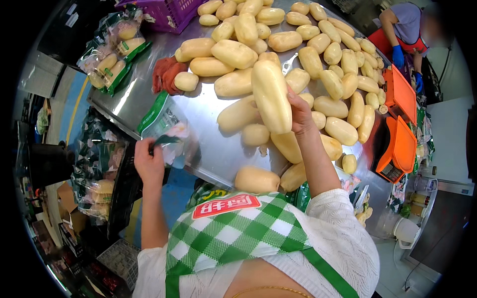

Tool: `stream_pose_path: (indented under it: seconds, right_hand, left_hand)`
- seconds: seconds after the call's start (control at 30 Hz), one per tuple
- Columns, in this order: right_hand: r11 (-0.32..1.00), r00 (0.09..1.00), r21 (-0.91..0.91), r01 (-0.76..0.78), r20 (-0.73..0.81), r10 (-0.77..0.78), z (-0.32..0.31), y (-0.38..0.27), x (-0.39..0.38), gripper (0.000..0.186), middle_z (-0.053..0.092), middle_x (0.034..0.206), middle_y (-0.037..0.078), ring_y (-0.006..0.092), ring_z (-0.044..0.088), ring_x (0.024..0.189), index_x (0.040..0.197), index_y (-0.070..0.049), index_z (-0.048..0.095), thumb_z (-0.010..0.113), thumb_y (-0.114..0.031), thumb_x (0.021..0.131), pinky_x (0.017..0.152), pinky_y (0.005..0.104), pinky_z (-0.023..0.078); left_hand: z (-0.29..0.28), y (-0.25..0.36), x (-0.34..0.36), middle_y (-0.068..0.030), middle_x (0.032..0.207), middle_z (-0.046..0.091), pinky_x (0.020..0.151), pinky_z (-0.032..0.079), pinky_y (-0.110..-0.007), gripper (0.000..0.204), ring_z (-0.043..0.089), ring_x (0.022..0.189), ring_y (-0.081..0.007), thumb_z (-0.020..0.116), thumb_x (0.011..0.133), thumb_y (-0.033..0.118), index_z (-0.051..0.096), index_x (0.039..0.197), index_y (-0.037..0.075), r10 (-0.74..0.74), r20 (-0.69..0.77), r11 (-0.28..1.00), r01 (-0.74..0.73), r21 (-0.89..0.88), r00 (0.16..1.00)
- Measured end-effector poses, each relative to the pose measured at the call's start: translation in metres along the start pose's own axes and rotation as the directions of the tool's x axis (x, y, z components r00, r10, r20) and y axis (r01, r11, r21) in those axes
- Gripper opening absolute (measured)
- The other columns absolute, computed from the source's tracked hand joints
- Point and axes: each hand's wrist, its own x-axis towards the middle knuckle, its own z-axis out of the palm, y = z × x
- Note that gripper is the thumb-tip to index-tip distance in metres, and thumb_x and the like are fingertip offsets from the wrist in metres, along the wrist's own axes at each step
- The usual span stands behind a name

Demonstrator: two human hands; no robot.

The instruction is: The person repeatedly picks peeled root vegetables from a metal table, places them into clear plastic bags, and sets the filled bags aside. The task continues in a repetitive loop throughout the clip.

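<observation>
Head view: clasping a pale root (272, 97) over table (211, 144) in curled right hand (299, 110), pinching a seemingly empty bag (171, 136) with left hand (149, 161), with filled bags (112, 57) apparently done, many loose roots (340, 130) left.

Now a root (272, 97) is held above the bench (121, 107) by the right hand (298, 113); more roots (343, 130) are spread beyond and to its right, with bins (401, 97) lined up farther right. By the left hand (149, 161), a bag (166, 124) is gripped; beyond it a cloth (165, 75) is laid, a crate (169, 14) placed behind.
</observation>
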Motion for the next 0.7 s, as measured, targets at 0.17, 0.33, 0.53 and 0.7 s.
stream_pose_path:
  seconds: [0.17,0.33,0.53,0.7]
  right_hand:
    - [0.987,0.996,-0.162,-0.013,-0.094,-0.003,0.001,0.022,-0.011,0.086,0.049,0.132,0.017,0.0339,0.057,0.114,0.143,-0.005,0.029,0.075,-0.031,0.075,0.094,0.0467,0.050]
    - [0.896,0.962,-0.352,-0.270,-0.123,0.242,0.054,0.062,-0.015,0.084,0.049,0.131,0.010,0.0202,0.052,0.117,0.143,-0.005,0.031,0.073,-0.017,0.071,0.097,0.0345,0.044]
    - [0.538,0.925,-0.754,-0.378,-0.287,0.248,0.047,0.122,-0.001,0.074,0.055,0.120,0.011,0.0170,0.054,0.110,0.135,-0.003,0.041,0.075,-0.021,0.072,0.095,0.0307,0.043]
    - [-0.102,0.985,-0.982,-0.160,-0.153,-0.075,0.058,0.140,0.001,0.072,0.058,0.114,0.020,0.0333,0.057,0.107,0.129,-0.002,0.047,0.076,-0.023,0.067,0.094,0.0391,0.045]
  left_hand:
    - [0.021,0.013,0.003,-0.0144,0.089,0.060,0.071,0.050,-0.038,0.017,0.061,0.081,-0.0324,0.060,0.079,0.004,0.059,0.095,0.003,0.035,0.074,0.999,-0.033,-0.026,0.997]
    - [0.051,0.029,0.005,-0.0133,0.087,0.060,0.069,0.048,-0.039,0.023,0.060,0.079,-0.0312,0.061,0.076,0.006,0.059,0.099,0.005,0.081,0.156,0.995,-0.071,-0.066,0.984]
    - [0.053,0.023,0.000,-0.0118,0.086,0.058,0.069,0.048,-0.040,0.027,0.059,0.078,-0.0314,0.061,0.074,0.006,0.058,0.101,0.007,0.023,0.245,0.998,-0.008,-0.061,0.969]
    - [0.058,0.019,-0.013,-0.0117,0.090,0.058,0.069,0.049,-0.042,0.026,0.060,0.081,-0.0320,0.060,0.075,0.008,0.059,0.101,0.007,0.072,0.249,0.996,-0.082,0.030,0.966]
